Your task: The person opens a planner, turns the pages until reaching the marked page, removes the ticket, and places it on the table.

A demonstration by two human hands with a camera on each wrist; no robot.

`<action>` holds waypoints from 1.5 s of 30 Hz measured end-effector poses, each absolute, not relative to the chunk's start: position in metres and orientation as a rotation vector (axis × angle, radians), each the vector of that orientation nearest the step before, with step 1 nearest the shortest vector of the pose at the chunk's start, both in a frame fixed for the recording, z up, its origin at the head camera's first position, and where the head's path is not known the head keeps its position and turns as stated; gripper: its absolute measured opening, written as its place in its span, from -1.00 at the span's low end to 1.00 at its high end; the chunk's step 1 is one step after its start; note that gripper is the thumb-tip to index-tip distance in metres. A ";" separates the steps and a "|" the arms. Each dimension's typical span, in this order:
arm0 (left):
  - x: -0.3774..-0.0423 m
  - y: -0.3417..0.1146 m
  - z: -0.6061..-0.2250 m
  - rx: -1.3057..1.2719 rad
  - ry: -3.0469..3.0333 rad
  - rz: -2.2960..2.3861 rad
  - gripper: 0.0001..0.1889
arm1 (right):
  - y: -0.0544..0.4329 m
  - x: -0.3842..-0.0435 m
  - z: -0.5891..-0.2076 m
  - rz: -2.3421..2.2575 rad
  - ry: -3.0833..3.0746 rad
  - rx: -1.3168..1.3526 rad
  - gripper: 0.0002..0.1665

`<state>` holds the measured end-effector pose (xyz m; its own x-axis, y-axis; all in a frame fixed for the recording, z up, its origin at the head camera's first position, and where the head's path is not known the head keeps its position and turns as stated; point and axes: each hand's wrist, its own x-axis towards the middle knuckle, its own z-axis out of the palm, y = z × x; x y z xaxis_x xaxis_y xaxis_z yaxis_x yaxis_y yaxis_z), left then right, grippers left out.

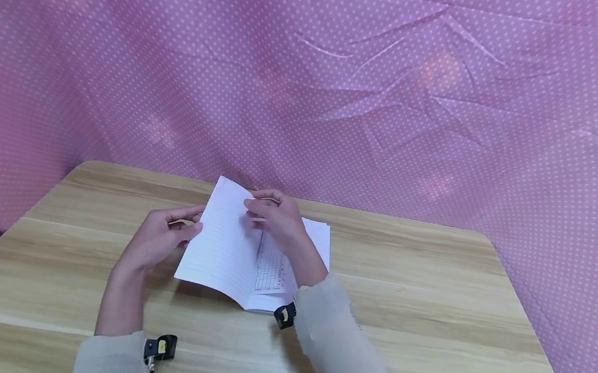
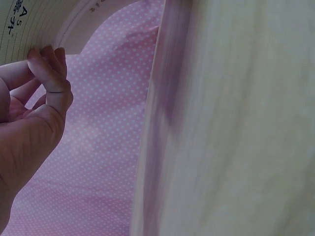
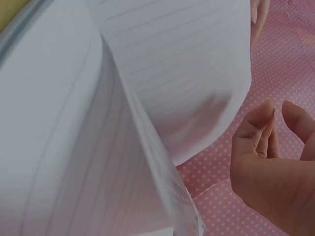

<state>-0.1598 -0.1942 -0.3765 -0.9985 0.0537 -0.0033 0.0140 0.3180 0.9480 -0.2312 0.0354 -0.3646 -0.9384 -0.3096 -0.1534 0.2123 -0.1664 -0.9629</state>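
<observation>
A notebook [image 1: 224, 239] with lined white pages lies open on the table, its left side lifted and bowed. My left hand [image 1: 158, 237] pinches that left side at its outer edge; the left wrist view shows the fingers [image 2: 47, 73] against the printed cover [image 2: 29, 24]. Over the notebook's upper middle is my right hand [image 1: 280, 222], partly covering the right-hand pages. In the right wrist view this hand [image 3: 270, 152] has bent fingers and a gap to the thumb, with nothing between them. A paper with a printed grid [image 1: 271, 268] shows by the fold, partly hidden under the right arm.
The wood-grain table [image 1: 427, 329] extends on both sides of the notebook. A pink dotted cloth [image 1: 345, 92] hangs behind the table and along its sides. Small black devices [image 1: 284, 315] sit at both wrists, by the light sleeves [image 1: 345, 350].
</observation>
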 end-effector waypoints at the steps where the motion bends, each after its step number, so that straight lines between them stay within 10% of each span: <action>1: -0.160 -0.194 -0.377 0.066 2.524 1.812 -0.52 | 0.038 -0.232 -0.364 -2.159 1.778 -0.117 -0.55; 45: -0.160 -0.191 -0.376 0.036 2.526 1.809 -0.52 | 0.149 -0.239 -0.367 -2.043 2.095 -0.034 -0.51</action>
